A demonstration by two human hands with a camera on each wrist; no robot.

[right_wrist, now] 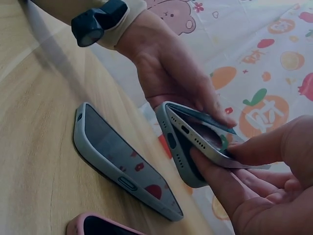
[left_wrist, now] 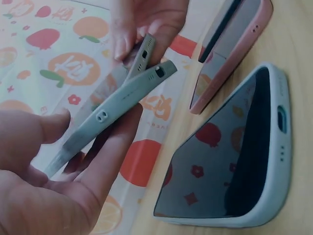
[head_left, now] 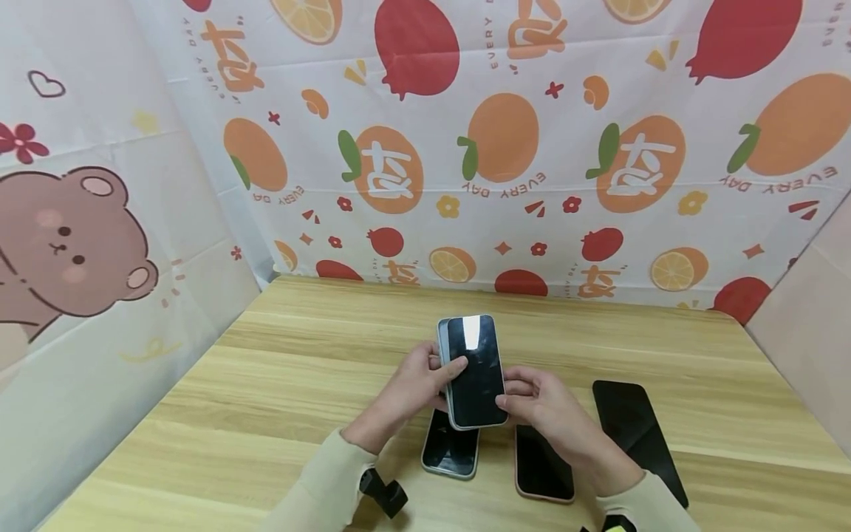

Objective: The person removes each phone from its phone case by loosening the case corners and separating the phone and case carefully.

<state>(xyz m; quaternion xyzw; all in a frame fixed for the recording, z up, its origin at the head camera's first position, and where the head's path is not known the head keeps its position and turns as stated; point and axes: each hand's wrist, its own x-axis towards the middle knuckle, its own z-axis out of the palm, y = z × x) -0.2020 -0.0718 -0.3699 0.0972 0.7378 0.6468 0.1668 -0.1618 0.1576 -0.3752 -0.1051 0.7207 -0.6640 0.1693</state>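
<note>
Above the table a black-screened phone with a silver edge sits at an angle in a pale blue-green phone case, tilted partly out of it. My left hand grips the case from the left side, its thumb over the screen. With the thumb and fingers of my right hand I pinch the phone's right edge. In the right wrist view, a gap shows between the phone's bottom end and the case. The case's back is mostly hidden.
On the wooden table, just below the hands, lies a phone in a pale case. A pink-edged phone lies partly under my right hand. Farther right is a larger black device. Printed cloth hangs behind.
</note>
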